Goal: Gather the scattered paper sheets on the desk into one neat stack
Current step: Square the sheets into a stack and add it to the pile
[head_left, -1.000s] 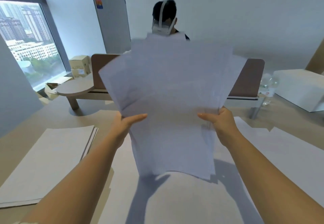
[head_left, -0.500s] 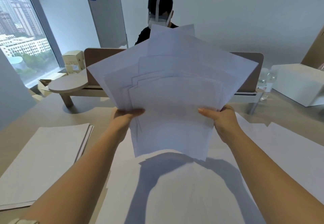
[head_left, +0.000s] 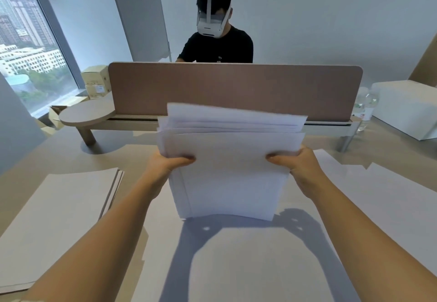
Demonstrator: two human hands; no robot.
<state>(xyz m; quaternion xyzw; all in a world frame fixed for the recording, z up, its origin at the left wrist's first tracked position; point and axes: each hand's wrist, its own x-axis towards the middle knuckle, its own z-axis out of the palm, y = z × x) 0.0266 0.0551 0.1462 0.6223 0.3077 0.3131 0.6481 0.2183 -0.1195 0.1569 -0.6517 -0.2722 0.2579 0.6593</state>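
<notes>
Sheets point(head_left: 230, 174) upright, bottom edge on desk point(head_left: 146, 141); my left hand point(head_left: 165, 165) and right hand point(head_left: 300, 167) clamp sides. Loosen slightly, tap down (top edges uneven).

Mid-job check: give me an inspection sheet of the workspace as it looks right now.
Surface: beige desk, large white sheets lying on it.
Job's things: paper bundle held upright, lower edge at the desk, top edges uneven.
Clutter: flat board pile at left; water bottles at right.
Grippers: left hand and right hand grip the bundle's sides.
Cables: nothing seen.
Surroundings: brown divider, a person in a headset behind it, whiteboard, window.
</notes>
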